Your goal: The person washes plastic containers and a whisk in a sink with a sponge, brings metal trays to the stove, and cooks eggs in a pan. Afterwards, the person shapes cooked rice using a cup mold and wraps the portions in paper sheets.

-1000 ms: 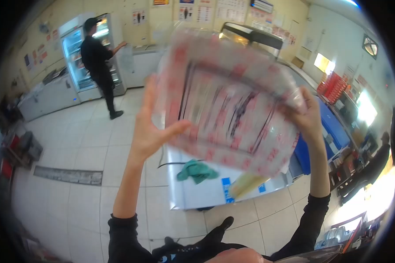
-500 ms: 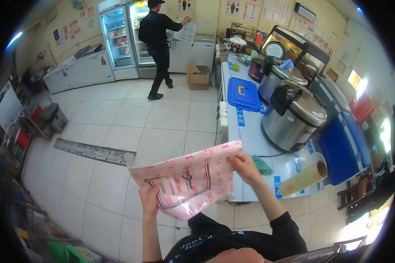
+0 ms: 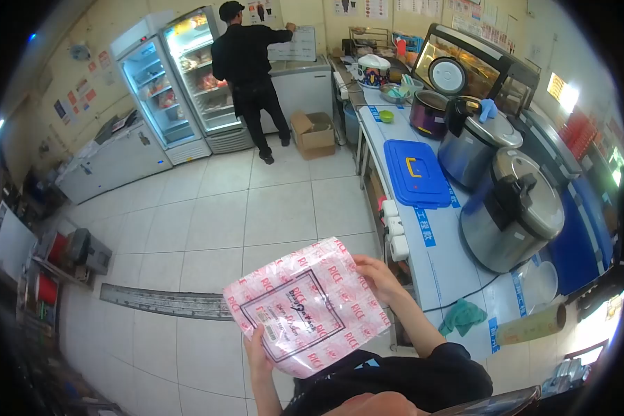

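A flat plastic packet (image 3: 308, 308), pink and white with RICE printed in red and a black-framed label, is held in front of my body. Its lower left edge is gripped by my left hand (image 3: 258, 353), with the thumb on the front. My right hand (image 3: 380, 277) holds the upper right edge, its fingers partly hidden behind the packet. To the right of my right arm, a green cloth (image 3: 462, 317) and a roll of film (image 3: 532, 326) lie on the counter.
The counter (image 3: 433, 263) on the right carries a blue lid (image 3: 416, 173), large steel cookers (image 3: 513, 208) and a green bowl (image 3: 386, 116). A person in black (image 3: 246, 69) stands by the glass-door fridges (image 3: 201, 76), holding a white sheet. A cardboard box (image 3: 313, 135) is on the floor.
The packet has come down from in front of my face and now lies flatter, facing up, still in both hands. The view has turned, and the person by the fridges holds the sheet against the wall.
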The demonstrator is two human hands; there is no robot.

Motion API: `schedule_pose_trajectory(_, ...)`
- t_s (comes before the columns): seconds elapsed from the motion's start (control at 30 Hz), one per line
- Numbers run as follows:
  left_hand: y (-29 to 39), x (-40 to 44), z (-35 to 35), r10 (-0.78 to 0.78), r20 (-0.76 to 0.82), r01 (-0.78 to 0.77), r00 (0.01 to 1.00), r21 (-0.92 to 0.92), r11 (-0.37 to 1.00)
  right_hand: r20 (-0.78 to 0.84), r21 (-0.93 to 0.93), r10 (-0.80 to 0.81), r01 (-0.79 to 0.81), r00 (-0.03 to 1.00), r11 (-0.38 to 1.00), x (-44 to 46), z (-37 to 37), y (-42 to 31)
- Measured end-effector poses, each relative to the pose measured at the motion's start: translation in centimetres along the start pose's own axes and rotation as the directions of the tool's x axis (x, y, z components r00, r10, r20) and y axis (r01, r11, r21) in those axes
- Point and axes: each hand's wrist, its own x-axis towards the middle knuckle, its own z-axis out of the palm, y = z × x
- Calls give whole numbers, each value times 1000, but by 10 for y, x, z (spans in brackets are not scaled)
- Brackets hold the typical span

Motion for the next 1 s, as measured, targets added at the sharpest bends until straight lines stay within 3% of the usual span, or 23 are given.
schedule_pose_trajectory(0.13,21,89,23,-129,92,135,987,-62,989,16,-99,44,-42,999,994,73,-10,-27)
schedule_pose_trajectory(0.3,21,225,74,-107,212,113,971,-18,993,-79,-211,112,-127,990,969,178,-37,-44)
schedule_pose_trajectory(0.37,7,294,90,-128,257,118,958,53,992,-39,-469,20,-36,999,882,217,-51,-44)
schedule_pose_trajectory(0.43,-14,374,98,-152,434,169,888,0,986,-95,-415,27,-64,995,908,249,-48,-59)
schedule_pose_trajectory(0.47,-32,422,99,-281,417,335,864,-61,940,-165,-427,-92,13,982,904,265,-51,-64)
schedule_pose_trajectory(0.5,-50,463,114,-309,432,364,847,-48,930,-231,-454,-209,84,950,887,280,-57,-74)
schedule_pose_trajectory(0.53,-66,501,141,-378,470,441,798,-26,897,-262,-462,-225,83,939,883,294,-64,-92)
schedule_pose_trajectory(0.57,-80,534,167,-448,502,516,740,2,856,-345,-529,-425,200,837,824,306,-68,-111)
schedule_pose_trajectory(0.6,-64,542,226,-432,549,317,716,295,901,-408,-604,-597,285,691,744,317,-75,-127)
schedule_pose_trajectory(0.63,-49,545,291,-437,594,65,676,543,837,-441,-700,-663,230,606,676,323,-94,-143)
schedule_pose_trajectory(0.67,-61,561,330,-470,542,-28,696,675,737,-556,-722,-590,10,585,692,321,-102,-167)
schedule_pose_trajectory(0.7,-75,577,362,-484,500,-134,718,782,609,-569,-745,-630,-7,528,667,325,-111,-186)
schedule_pose_trajectory(0.8,-141,637,443,-428,541,-213,724,766,607,-581,-810,-759,-122,293,573,345,-148,-242)
schedule_pose_trajectory(0.87,-185,675,494,-406,707,-400,579,680,615,-503,-859,-859,-164,98,485,364,-173,-281)
schedule_pose_trajectory(0.9,-209,692,518,-407,717,-400,566,671,624,-496,-861,-864,-172,86,478,373,-189,-297)
schedule_pose_trajectory(0.97,-251,724,567,-314,860,-623,403,509,594,-257,-906,-966,-353,14,235,391,-215,-330)
schedule_pose_trajectory(1.0,-277,737,587,-292,871,-605,396,486,631,-210,-903,-978,-385,4,192,413,-217,-348)
